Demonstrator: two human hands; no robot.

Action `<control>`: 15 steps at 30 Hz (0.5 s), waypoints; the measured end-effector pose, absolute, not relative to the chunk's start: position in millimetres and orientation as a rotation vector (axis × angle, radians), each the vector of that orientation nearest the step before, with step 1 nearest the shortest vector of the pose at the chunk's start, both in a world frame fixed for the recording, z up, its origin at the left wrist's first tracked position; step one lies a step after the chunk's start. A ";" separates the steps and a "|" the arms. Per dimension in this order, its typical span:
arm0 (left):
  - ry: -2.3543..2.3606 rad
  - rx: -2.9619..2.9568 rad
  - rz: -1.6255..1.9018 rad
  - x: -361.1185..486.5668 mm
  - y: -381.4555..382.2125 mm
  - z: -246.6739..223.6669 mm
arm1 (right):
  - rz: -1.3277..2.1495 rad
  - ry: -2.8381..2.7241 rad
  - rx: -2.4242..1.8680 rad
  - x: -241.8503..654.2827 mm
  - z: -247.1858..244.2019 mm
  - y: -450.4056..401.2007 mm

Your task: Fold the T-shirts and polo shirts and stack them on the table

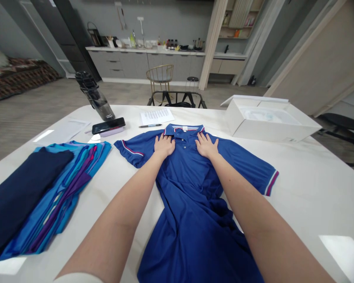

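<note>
A blue polo shirt (191,173) lies front side up on the white table (306,188), its collar at the far end and its lower part bunched and wrinkled toward me. Both short sleeves, edged in red and white, spread out to the sides. My left hand (164,146) rests flat on the shirt's left shoulder area beside the collar, fingers apart. On the other side of the buttons, my right hand (206,146) presses flat on the fabric with its fingers spread. Neither hand grips the cloth.
A stack of folded clothes (76,177) lies at the left. Behind it are a phone (108,125), a dark bottle (98,100) and papers. A pen (150,125) and a printed sheet (157,116) lie beyond the collar. An open white box (271,122) stands at the back right.
</note>
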State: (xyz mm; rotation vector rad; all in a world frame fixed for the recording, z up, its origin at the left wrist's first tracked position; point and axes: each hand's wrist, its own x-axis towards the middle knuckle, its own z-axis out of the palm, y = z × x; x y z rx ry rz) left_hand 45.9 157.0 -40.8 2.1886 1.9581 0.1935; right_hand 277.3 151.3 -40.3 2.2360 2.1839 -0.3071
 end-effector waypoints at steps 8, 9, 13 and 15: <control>1.962 2.173 0.238 54.1 185.2 -42.6 | -0.263 2.231 2.236 290.1 -44.4 192.4; 1.969 2.167 0.246 55.4 187.5 -42.6 | -0.260 2.238 2.236 291.2 -45.1 197.1; 2.013 2.166 0.300 59.9 192.2 -44.4 | -0.250 2.289 2.227 292.3 -47.0 209.2; 2.023 2.180 0.332 60.4 192.4 -46.3 | -0.214 2.329 2.271 291.3 -46.2 209.8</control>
